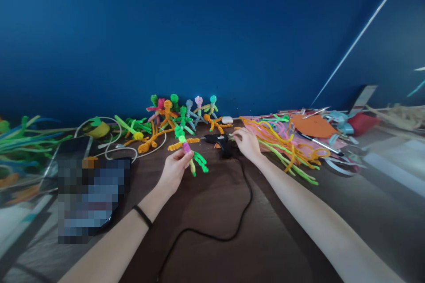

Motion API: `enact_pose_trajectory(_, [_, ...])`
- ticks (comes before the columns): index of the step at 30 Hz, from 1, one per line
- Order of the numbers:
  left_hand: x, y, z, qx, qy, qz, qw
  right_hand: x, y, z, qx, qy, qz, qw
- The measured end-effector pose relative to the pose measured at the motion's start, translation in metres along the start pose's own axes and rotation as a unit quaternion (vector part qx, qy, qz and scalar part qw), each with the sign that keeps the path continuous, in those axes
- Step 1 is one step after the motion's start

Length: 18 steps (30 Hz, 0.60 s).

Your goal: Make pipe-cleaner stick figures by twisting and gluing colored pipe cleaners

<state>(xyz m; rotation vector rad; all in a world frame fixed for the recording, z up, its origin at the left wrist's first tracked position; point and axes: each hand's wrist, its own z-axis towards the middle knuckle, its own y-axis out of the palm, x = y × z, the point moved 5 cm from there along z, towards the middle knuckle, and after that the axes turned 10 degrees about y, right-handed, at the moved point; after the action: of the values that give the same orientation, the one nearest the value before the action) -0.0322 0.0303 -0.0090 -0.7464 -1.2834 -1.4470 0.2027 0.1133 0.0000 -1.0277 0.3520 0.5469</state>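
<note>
My left hand pinches a pipe cleaner figure at its purple middle. The figure has a green coiled head, orange arms and green and yellow legs. Just right of it a black glue gun lies on the brown table, its nozzle pointing left. My right hand is at the back end of the glue gun, thumb and finger closed together. A small pale greenish bit shows at those fingertips, too small to name. Behind stand several finished pipe cleaner figures against the blue wall.
Loose pipe cleaners lie at right beside orange felt and a pen. A black cord curves across the front. At left are a phone, a white cable and more pipe cleaners. A white case sits behind.
</note>
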Motion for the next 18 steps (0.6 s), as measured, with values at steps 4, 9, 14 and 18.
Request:
enact_pose_trajectory(4, [-0.005, -0.003, 0.0, 0.012, 0.019, 0.04, 0.999, -0.002, -0.013, 0.0, 0.048, -0.001, 0.033, 0.998])
enact_pose_trajectory(9, [-0.004, 0.002, -0.002, -0.032, 0.003, 0.046, 0.998, -0.02, -0.031, -0.001, 0.097, -0.046, 0.128, 0.986])
enact_pose_trajectory(14, [-0.003, 0.007, -0.006, -0.06, -0.025, 0.009, 0.998, -0.027, -0.057, 0.019, 0.159, -0.025, 0.283, 0.946])
enact_pose_trajectory(18, [-0.002, 0.006, -0.006, -0.078, -0.023, 0.028, 0.996, -0.03, -0.094, 0.037, 0.216, -0.053, 0.425, 0.877])
